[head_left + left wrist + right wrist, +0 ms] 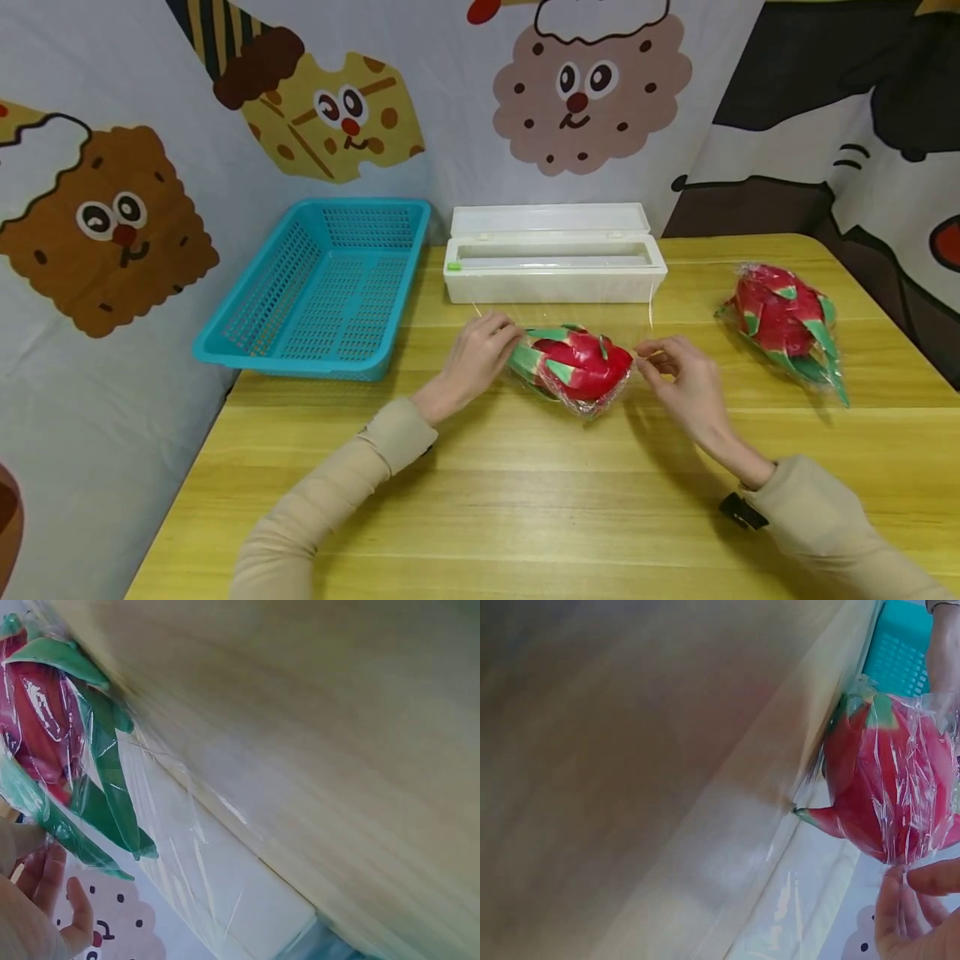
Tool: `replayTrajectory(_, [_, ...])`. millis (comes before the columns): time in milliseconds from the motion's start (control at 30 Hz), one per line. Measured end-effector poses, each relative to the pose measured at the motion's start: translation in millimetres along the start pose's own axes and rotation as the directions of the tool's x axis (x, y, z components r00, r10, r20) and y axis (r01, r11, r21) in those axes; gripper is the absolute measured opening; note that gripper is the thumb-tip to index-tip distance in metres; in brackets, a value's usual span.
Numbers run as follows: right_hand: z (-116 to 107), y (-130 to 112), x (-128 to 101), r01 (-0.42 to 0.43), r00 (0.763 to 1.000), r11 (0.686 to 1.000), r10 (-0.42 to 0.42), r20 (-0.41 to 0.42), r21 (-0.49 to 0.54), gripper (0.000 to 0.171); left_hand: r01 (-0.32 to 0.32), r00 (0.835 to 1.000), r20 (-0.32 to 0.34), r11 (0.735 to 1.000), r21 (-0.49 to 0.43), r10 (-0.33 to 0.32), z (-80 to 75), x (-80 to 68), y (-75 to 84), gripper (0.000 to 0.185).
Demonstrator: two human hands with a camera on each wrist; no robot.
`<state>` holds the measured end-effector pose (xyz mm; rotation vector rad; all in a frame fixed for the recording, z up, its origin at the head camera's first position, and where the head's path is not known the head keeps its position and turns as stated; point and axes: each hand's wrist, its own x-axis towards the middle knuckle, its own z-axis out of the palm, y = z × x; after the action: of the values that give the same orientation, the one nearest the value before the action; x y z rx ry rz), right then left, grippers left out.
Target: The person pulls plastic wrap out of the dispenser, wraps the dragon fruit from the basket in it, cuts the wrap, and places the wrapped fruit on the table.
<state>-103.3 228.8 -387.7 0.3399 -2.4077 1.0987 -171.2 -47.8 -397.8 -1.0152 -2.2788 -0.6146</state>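
A red dragon fruit [585,367] with green leaf tips lies on its side on the table, partly covered in clear cling film [555,314]. The film runs back from the fruit to a white film dispenser [555,287]. At the fruit's leafy left end, my left hand [477,354] pinches the film. My right hand [684,385] pinches film at the opposite end; in the right wrist view its thumb and fingers meet on a gathered twist of film [904,876] below the fruit [889,780].
Behind the fruit, the dispenser's lid [550,218] stands raised. A blue plastic basket [300,364] sits at the back left. Another dragon fruit [783,312], wrapped in film, lies on the right of the wooden table [510,500]. A cartoon-printed cloth [457,125] hangs behind.
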Motion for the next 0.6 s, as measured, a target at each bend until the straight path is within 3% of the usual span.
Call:
replayTrajectory(100, [-0.3,-0.1,-2.6,-0.013,0.999,0.997,0.009,0.047,0.077,0.023,0.007,1.000,0.018,1.000,-0.030,-0.006,-0.7,-2.1,-0.5,0.010])
replayTrajectory(233, [-1.9,0.5,-7.9,0.032,0.994,0.998,-0.037,0.106,0.051,0.038,0.014,0.999,0.045,0.998,-0.054,-0.011,-2.8,-4.6,0.6,0.012])
replayTrajectory(433, [-0.4,-2.8,-13.0,0.224,0.958,0.967,-0.195,0.210,-0.123,0.055,-0.124,0.982,0.144,0.992,0.029,0.119,-5.3,-8.4,2.2,0.022])
replayTrajectory(600, [1.8,-3.6,-14.2,0.281,0.941,0.944,-0.235,0.245,-0.174,0.057,-0.191,0.962,0.217,0.976,0.100,0.166,-5.9,-12.8,3.8,0.044])
